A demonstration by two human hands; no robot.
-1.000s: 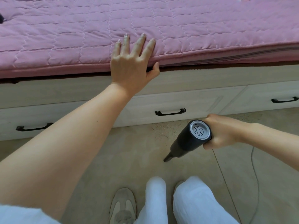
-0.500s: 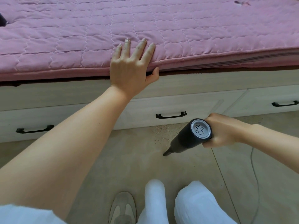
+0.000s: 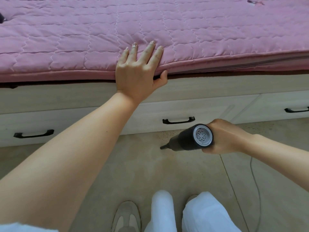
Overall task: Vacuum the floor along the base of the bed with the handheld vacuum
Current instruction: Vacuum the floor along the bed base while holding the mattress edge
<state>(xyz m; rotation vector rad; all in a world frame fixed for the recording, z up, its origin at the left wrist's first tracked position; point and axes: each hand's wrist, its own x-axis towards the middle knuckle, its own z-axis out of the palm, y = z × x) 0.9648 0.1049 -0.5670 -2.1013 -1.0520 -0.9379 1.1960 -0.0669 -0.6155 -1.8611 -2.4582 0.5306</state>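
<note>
A black handheld vacuum [image 3: 187, 141] with a white vented rear cap is gripped in my right hand [image 3: 224, 138]. Its narrow nozzle tip points left and down at the beige tiled floor [image 3: 133, 164], a short way in front of the bed base [image 3: 184, 101]. A band of fine speckled dust [image 3: 167, 133] lies on the floor against the middle drawer. My left hand [image 3: 138, 71] rests flat on the edge of the pink quilted mattress cover [image 3: 150, 27], fingers spread on top and the thumb tucked under the edge.
The pale wooden bed base has three drawers with black handles [image 3: 178, 121], [image 3: 33, 133], [image 3: 296, 110]. A thin grey cord [image 3: 255, 185] trails over the floor at the right. My white trouser legs [image 3: 184, 213] and a beige shoe [image 3: 126, 216] are at the bottom.
The vacuum has moved up towards the bed base and its nozzle now points more to the left. The view has tilted so the bed sits lower in frame. My left hand stays on the mattress edge.
</note>
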